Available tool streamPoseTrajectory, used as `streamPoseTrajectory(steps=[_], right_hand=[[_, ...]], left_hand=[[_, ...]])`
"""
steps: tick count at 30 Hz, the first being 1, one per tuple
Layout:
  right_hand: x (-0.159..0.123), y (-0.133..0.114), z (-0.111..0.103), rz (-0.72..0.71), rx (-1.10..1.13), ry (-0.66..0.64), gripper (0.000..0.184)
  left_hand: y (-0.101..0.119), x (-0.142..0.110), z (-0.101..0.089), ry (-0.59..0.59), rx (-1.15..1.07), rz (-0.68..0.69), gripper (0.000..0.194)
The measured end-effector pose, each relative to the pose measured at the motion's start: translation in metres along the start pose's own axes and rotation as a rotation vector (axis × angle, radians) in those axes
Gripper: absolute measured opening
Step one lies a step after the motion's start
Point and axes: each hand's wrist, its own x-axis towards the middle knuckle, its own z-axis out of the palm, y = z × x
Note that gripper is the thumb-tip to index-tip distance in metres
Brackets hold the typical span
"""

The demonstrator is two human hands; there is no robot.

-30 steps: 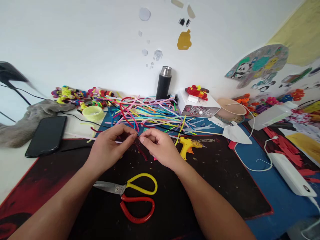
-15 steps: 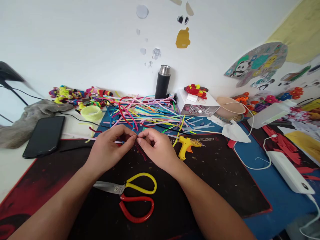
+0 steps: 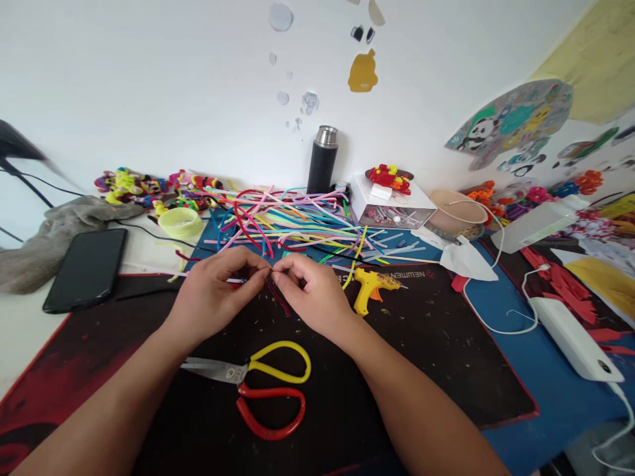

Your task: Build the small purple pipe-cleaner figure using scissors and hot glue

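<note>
Fingertips meeting over the dark mat, my left hand (image 3: pixel 221 287) and my right hand (image 3: pixel 312 287) both pinch a dark red pipe cleaner (image 3: pixel 280 301). One end of it hangs below the fingers; the rest is mostly hidden behind my left hand. Below the hands lie scissors (image 3: pixel 243 377) with one yellow and one red handle, their blades pointing left under my left forearm. A yellow glue gun (image 3: pixel 370 287) rests to the right of my right hand. Behind the hands spreads a heap of colourful pipe cleaners (image 3: pixel 302 221).
A black phone (image 3: pixel 86 270) and a yellow-green roll (image 3: pixel 181 225) lie at left. At the back stand a black thermos (image 3: pixel 323 162) and a white box (image 3: pixel 391 211). A white power bank (image 3: pixel 575 340) with cables lies at right. Finished pipe cleaner figures (image 3: pixel 131 185) sit by the wall.
The view has shifted very slightly. Both hands keep their pinch in nearly the same place; the scissors and glue gun have not moved.
</note>
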Motion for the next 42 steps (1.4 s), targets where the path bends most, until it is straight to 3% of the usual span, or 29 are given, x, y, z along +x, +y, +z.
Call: streamPoseTrajectory(steps=[12,24,30,37,42], right_hand=[[0.001,0.001,-0.001,0.064,0.112,-0.044,0.012],[0.003,-0.002,0.000,0.129,0.159,-0.052,0.009],[0.002,-0.002,-0.002,0.128,0.180,-0.047,0.013],[0.002,-0.003,0.000,0.134,0.161,-0.041,0.013],[0.001,-0.002,0.000,0.126,0.154,-0.030,0.013]], left_hand=[[0.002,-0.001,0.001,0.057,0.000,-0.018,0.020],[0.001,0.000,-0.001,0.008,-0.015,-0.063,0.025],[-0.009,0.001,-0.015,0.081,0.046,-0.134,0.028],[-0.017,0.008,-0.043,-0.068,0.050,-0.155,0.057],[-0.011,0.008,-0.039,-0.118,0.061,-0.170,0.042]])
